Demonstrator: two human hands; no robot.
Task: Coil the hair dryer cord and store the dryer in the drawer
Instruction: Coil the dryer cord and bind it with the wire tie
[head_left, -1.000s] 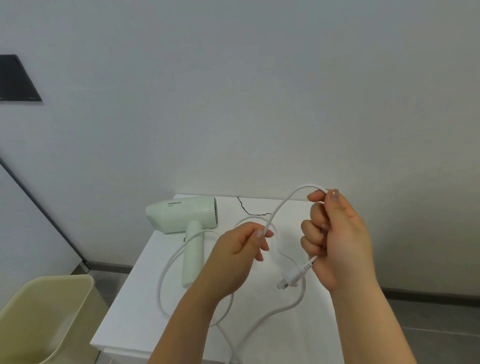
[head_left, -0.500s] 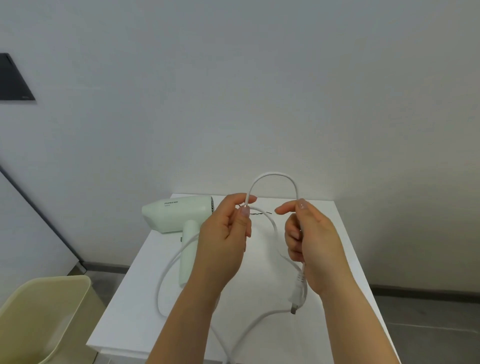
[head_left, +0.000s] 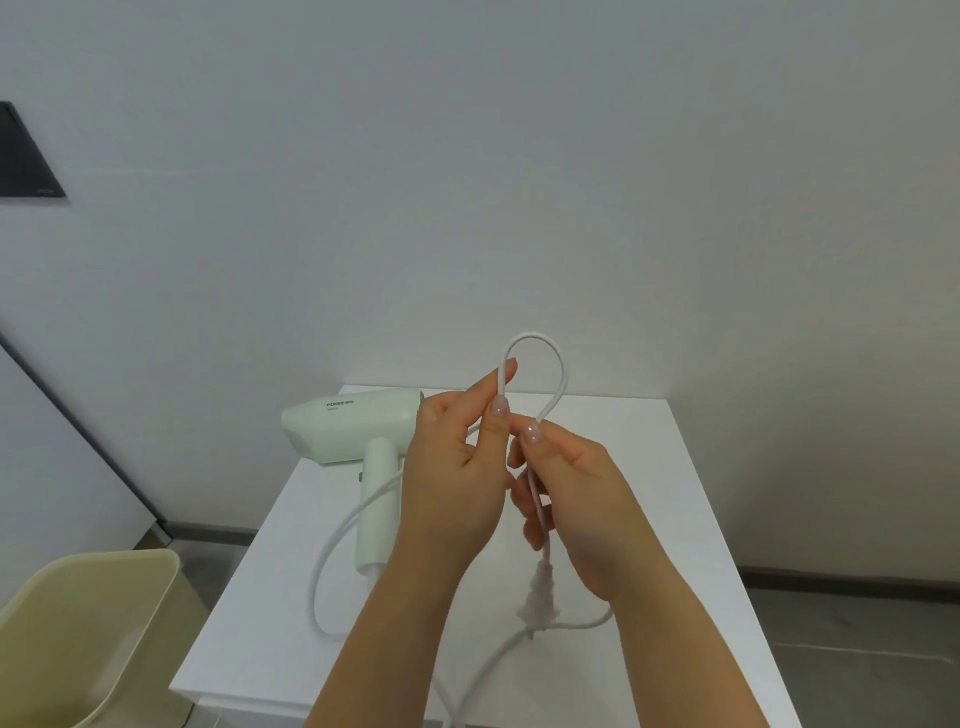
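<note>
Right now the person is holding both hands up over a white table (head_left: 675, 519), so close together that they are almost touching. The left hand (head_left: 457, 478) is pinching the white cord (head_left: 535, 340) between thumb and forefinger. The right hand (head_left: 576, 499) is pinching the same cord just beside it, with its other fingers curling round the length that is running down past the palm. Between the two pinches the cord is arching upward in a small, narrow loop above the fingertips. The plug (head_left: 537, 603) is hanging just below the right hand, slightly blurred, above the table top. The pale green hair dryer (head_left: 358, 426) is lying on its side at the back left of the table, its handle pointing toward the person and its rear end hiding behind the left hand. From the base of the handle the cord is sweeping out in a wide curve over the table's left side and passing under the left forearm. Another stretch is running from beneath the right wrist toward the front edge, where it is dropping out of view. A pale yellow bin (head_left: 78, 639) is standing on the floor to the left of the table, and a dark panel (head_left: 26, 156) is showing on the wall at upper left.
</note>
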